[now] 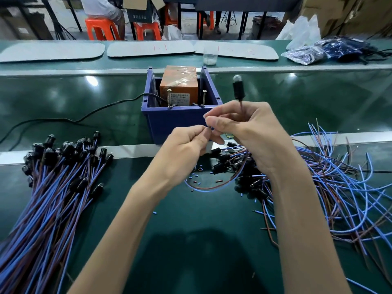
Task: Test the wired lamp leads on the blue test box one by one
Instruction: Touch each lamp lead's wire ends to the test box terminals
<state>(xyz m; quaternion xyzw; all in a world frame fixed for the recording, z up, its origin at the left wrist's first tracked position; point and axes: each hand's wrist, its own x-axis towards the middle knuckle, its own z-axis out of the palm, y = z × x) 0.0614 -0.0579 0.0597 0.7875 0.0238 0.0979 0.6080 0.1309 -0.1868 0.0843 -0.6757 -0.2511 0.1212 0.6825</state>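
The right hand and left hand together pinch one black-headed, blue-and-brown wired lamp lead, just short of the one blue plastic test box with its two upright screws, and two lead heaps flank them: a bundle to the left, a tangle to the right.

Orange stools, cardboard boxes behind green bench.

Test box centre; block inside box; bundled leads left of box; loose leads right of box; cup behind box.
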